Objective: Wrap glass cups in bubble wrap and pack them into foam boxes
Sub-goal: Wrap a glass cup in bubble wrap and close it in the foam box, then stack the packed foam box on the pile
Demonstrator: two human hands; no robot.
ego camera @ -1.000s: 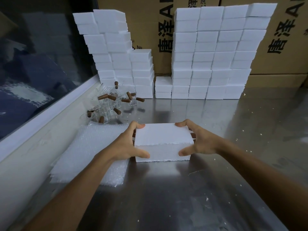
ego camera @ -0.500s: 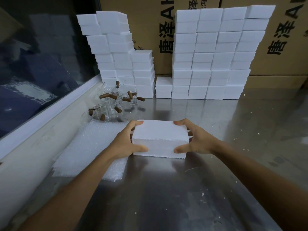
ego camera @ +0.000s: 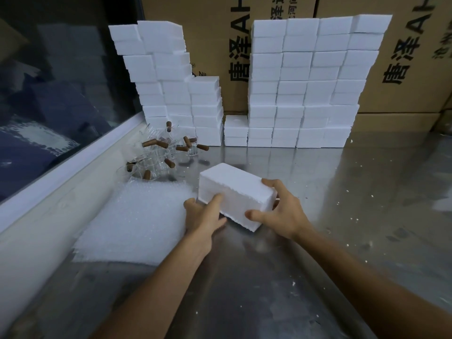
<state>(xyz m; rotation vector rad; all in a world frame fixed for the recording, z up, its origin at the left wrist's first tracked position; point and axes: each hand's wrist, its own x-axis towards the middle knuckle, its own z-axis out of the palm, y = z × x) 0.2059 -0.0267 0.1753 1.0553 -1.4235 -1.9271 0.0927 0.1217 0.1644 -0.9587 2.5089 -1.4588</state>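
Note:
A white foam box [ego camera: 234, 192] sits in the middle of the steel table, turned at an angle with one corner toward me. My left hand [ego camera: 204, 216] grips its near left corner, thumb up on the side face. My right hand [ego camera: 281, 211] grips its right end, fingers over the top edge and thumb on the near face. A pile of bubble wrap sheets [ego camera: 137, 218] lies flat to the left of the box. Several clear glass cups with brown handles [ego camera: 159, 155] lie jumbled behind the wrap.
Two tall stacks of white foam boxes [ego camera: 171, 94] [ego camera: 308, 84] stand at the back against printed cardboard cartons [ego camera: 403, 69]. A white ledge and a dark window [ego camera: 49, 106] run along the left. Foam crumbs dot the steel table [ego camera: 367, 192].
The foam box has been turned from square-on to a diagonal. My left hand slid to its near corner; my right hand followed its right end.

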